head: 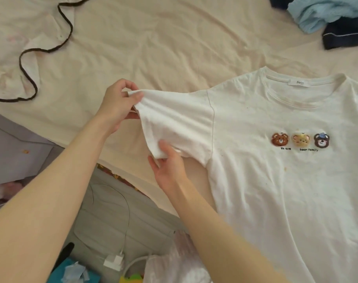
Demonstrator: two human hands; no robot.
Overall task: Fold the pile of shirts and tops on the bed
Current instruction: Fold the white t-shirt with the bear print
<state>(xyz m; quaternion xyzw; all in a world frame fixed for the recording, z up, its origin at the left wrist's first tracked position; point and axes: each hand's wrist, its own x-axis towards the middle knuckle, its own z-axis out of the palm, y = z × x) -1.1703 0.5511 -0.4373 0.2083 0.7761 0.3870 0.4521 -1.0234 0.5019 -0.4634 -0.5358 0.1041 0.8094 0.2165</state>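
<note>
A white T-shirt [276,180] with three small bear faces on the chest lies front up on the cream bed sheet [143,43], collar toward the far side. Its left-hand sleeve [174,117] is lifted off the sheet and stretched out to the left. My left hand [116,105] pinches the upper corner of the sleeve hem. My right hand [168,166] grips the lower corner of the same hem from underneath, thumb on top.
A white top with dark brown trim [27,58] lies at the far left of the bed. A light blue garment [321,13] and a navy one [345,35] sit at the far right corner. Beside the bed, below, are a grey cushion, a white charger [113,261] and bags.
</note>
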